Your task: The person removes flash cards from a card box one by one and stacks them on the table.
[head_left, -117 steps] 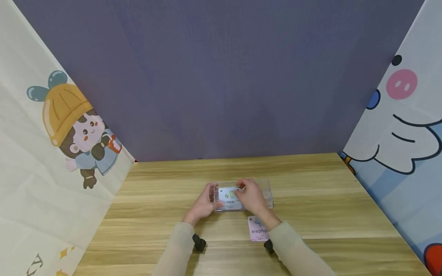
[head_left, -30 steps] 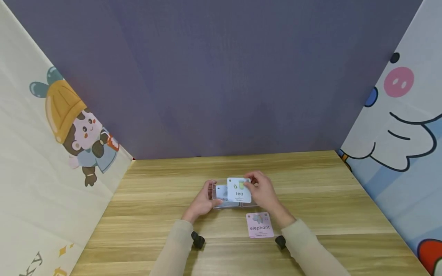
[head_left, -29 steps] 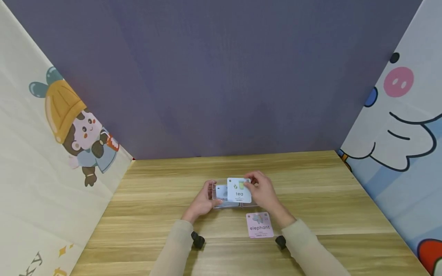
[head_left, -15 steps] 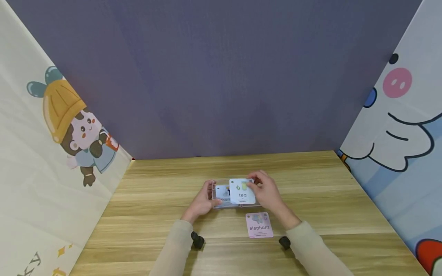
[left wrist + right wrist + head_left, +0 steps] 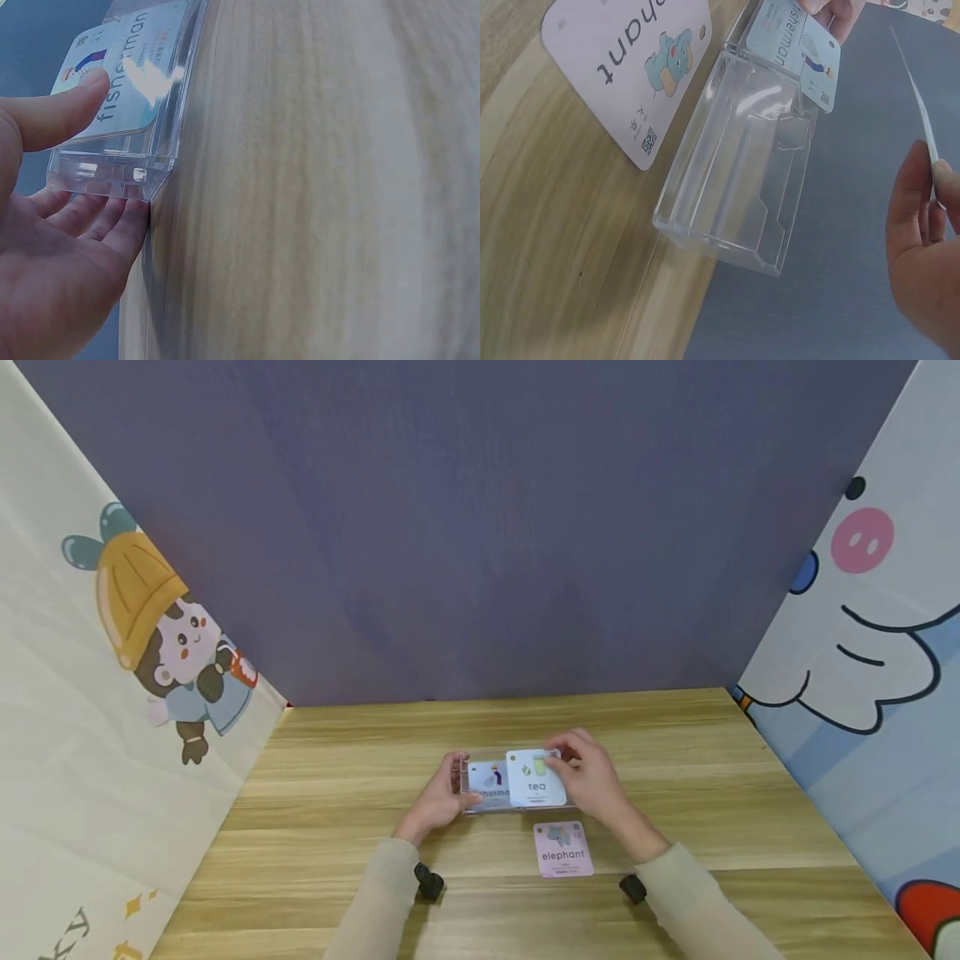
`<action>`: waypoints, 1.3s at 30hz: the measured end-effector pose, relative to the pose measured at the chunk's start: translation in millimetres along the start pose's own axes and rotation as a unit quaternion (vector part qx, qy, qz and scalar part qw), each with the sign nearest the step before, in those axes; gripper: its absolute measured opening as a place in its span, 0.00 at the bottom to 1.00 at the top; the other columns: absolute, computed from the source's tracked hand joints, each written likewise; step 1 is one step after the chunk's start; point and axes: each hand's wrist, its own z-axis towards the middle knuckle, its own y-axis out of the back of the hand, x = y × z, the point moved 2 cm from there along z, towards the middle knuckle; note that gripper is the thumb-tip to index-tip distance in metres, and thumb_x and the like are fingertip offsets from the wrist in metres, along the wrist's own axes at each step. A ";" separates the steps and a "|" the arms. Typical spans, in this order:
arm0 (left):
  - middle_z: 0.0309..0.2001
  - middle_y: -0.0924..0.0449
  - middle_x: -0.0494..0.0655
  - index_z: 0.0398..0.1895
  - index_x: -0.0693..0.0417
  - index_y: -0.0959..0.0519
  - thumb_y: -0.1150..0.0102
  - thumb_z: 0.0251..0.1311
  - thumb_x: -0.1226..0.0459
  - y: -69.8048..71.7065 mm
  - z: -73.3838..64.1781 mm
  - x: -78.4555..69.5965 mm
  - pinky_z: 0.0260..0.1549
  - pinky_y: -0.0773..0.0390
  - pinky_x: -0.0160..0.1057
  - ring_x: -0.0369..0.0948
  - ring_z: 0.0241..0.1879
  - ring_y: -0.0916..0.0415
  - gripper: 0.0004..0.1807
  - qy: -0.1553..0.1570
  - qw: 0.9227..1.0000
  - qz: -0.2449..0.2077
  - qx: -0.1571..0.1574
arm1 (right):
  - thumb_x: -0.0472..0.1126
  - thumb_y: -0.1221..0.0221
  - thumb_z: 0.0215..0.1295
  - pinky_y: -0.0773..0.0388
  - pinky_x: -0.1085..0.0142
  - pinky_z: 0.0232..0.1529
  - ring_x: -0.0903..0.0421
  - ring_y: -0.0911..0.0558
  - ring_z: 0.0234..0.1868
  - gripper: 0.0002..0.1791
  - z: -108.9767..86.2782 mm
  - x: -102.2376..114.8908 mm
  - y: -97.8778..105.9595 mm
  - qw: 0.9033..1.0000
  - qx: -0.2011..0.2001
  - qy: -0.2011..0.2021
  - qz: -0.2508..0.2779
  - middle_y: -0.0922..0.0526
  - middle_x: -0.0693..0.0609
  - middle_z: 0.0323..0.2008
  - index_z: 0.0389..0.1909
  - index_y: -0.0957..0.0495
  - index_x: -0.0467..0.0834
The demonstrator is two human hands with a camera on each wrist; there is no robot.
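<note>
A clear plastic box (image 5: 697,187) stands on the wooden table, divided into two compartments. My left hand (image 5: 437,803) grips its left end, with the thumb over the top and the fingers against the end wall. Under that thumb lies a blue "fisherman" flashcard (image 5: 139,71), in the left compartment. My right hand (image 5: 596,782) pinches a white "tea" flashcard (image 5: 535,789) by its upper right corner, between thumb and fingers. That card is held up above the box; the right wrist view shows it edge-on. Nothing lies in the right compartment.
A pink "elephant" flashcard (image 5: 564,852) lies flat on the table (image 5: 360,768), just in front of the box. A dark grey panel (image 5: 480,543) rises behind the table. Cartoon-printed cloths hang at the left (image 5: 67,693) and right (image 5: 892,760).
The "tea" card has come out of the left compartment and moved right in my right hand, uncovering the "fisherman" card. My left hand stays on the box; the "elephant" card lies still.
</note>
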 end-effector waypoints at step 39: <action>0.57 0.28 0.58 0.73 0.58 0.41 0.32 0.58 0.73 -2.8 4.3 0.8 0.56 0.22 0.51 0.51 0.54 0.25 0.41 0.009 1.000 0.015 -0.004 | 0.26 0.33 0.61 0.20 0.66 0.38 0.54 0.22 0.36 0.10 -19.7 -13.4 18.9 0.998 0.019 -0.055 0.006 0.22 0.49 0.38 0.41 0.18 0.38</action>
